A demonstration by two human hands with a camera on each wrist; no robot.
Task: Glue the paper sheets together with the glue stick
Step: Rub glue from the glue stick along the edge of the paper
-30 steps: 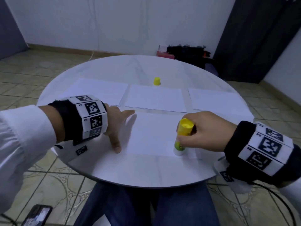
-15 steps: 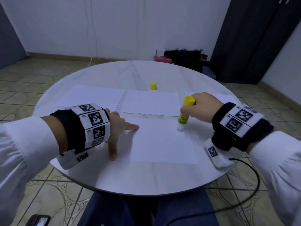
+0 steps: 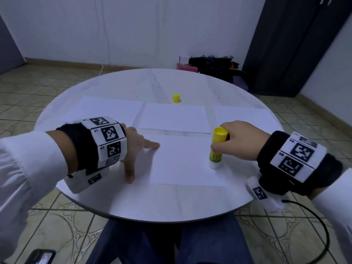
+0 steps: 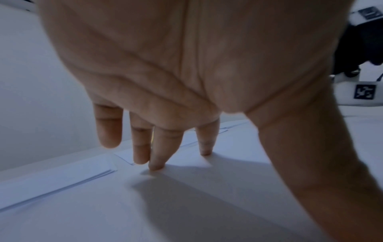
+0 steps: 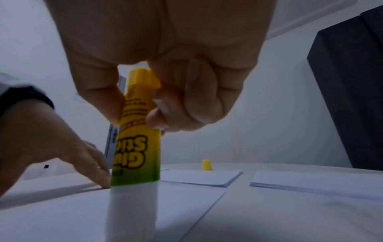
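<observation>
Glue stick [image 3: 217, 147] is gripped by the right hand [image 3: 239, 141], thumb and curled fingers pinched around its yellow upper body, and it is held upside down and nearly upright with its white end pressed onto the near sheet of paper [image 3: 182, 161], toward that sheet's right side. In the right wrist view the printed label is seen inverted on the glue stick [image 5: 136, 147], and the white end is set on the paper (the contact itself is blurred).

The near sheet's left edge is pinned by the left hand [image 3: 134, 149], whose fingers are spread and straight; fingertips [image 4: 156, 166] are seen touching the surface, the thumb reaching toward the near edge of the round white table [image 3: 152, 204].

Farther back, three more lots of paper are laid in a row: a left stack [image 3: 102, 111], a middle stack [image 3: 173, 117] and a right stack [image 3: 243, 117]. The yellow cap [image 3: 176, 98] is stood upright just beyond the middle stack, well apart from both hands.

A phone [image 3: 41, 256] is seen on the tiled floor at the near left.
</observation>
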